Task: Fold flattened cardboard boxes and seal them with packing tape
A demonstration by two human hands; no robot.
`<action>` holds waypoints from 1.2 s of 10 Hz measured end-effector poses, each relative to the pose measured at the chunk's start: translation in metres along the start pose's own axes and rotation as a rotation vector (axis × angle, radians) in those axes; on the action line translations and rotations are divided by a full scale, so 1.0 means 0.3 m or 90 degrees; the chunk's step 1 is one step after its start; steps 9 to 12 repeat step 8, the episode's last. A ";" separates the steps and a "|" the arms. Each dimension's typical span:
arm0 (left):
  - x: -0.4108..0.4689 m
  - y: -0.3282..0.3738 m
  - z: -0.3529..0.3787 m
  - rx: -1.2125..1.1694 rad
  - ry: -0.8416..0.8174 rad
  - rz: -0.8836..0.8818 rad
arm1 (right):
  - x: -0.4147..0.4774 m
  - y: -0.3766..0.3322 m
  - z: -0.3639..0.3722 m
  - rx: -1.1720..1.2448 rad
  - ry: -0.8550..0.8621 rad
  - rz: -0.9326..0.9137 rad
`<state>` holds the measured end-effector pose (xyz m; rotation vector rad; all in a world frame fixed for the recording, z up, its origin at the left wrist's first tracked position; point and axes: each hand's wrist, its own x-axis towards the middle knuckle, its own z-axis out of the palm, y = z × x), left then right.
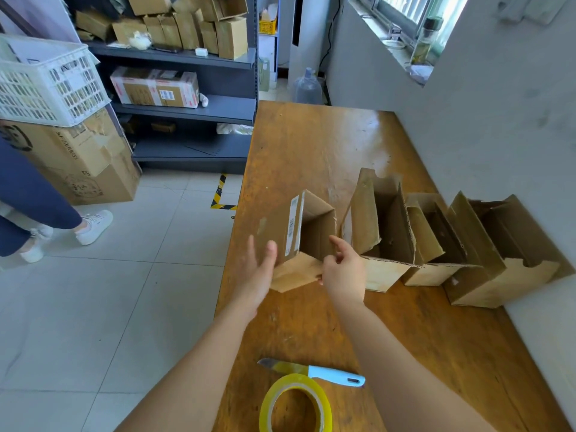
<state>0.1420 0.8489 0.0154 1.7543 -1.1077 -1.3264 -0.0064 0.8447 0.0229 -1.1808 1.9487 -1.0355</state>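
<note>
On the table, blurred left hand, fingers straight, beside box, right hand gripping its flap, fingertips hidden

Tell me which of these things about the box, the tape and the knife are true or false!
1. The tape roll lies on the wooden table. True.
2. The knife has a red handle. False: its handle is light blue.
3. The right hand holds the knife. False: it pinches the edge of the cardboard box.
4. The left hand has straight fingers, beside that box. True.
</note>
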 end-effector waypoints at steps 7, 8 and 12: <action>0.146 0.087 0.080 0.275 -0.165 0.133 | 0.078 -0.041 -0.001 -0.313 -0.100 -0.062; 0.134 0.085 0.065 0.317 -0.144 0.142 | 0.031 -0.049 -0.021 -0.375 -0.113 -0.069; 0.134 0.085 0.065 0.317 -0.144 0.142 | 0.031 -0.049 -0.021 -0.375 -0.113 -0.069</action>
